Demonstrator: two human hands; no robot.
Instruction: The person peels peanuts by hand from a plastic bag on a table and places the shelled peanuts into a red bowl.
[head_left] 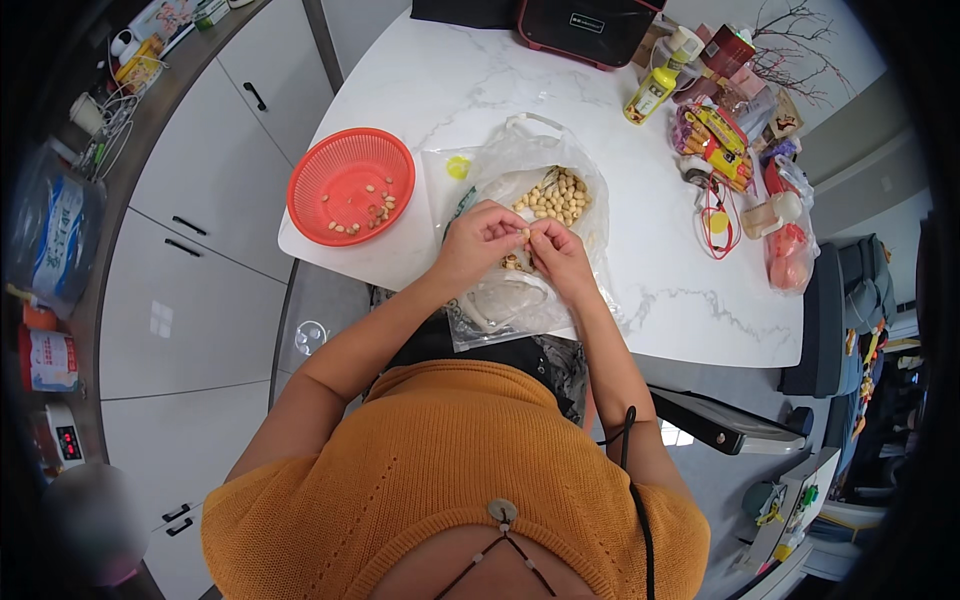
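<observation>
Fingers of both hands pinched together on one small pale nut above the open bag.

Left hand and right hand meet at the fingertips, closed on a single nut that is mostly hidden between them; it looks light, hard and smooth, likely to slip, so a fingertip pinch across its sides seems the best hold. Just beyond the fingers lies a heap of like nuts in a soft, crinkly clear plastic bag on the white marble table. Further left of the fingers, a red plastic basket holds a few scattered pieces.
</observation>
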